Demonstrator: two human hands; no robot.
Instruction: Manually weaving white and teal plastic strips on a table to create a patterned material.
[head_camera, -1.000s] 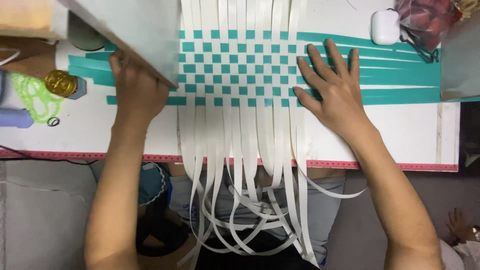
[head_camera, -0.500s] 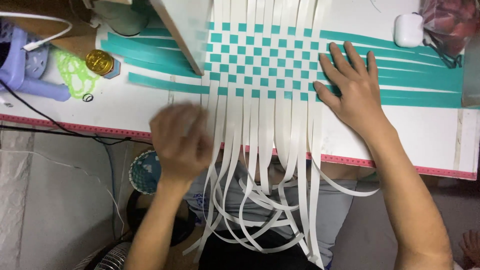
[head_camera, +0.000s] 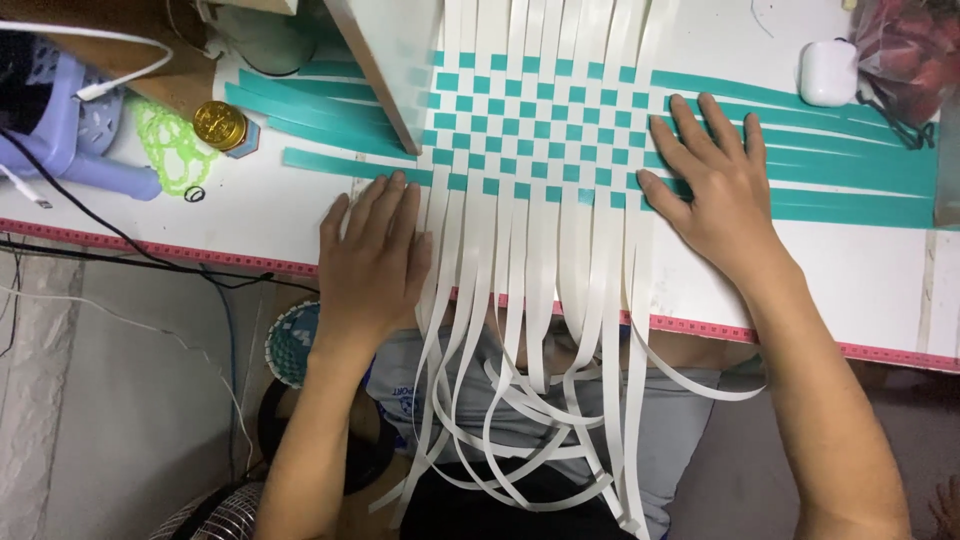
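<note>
Between the 2 sets of fingertips, the woven mat (head_camera: 530, 130) shows a teal-and-white checkerboard. White strips (head_camera: 520, 300) trail beside the left fingers (head_camera: 385, 205); teal strips (head_camera: 850, 170) run beyond the right fingers (head_camera: 700, 125). The table edge (head_camera: 700, 325) below the fingers is pink-red (dotted).

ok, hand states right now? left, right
Left hand: open, flat on the white strips, holding nothing.
Right hand: open, palm down on the woven mat.
</note>
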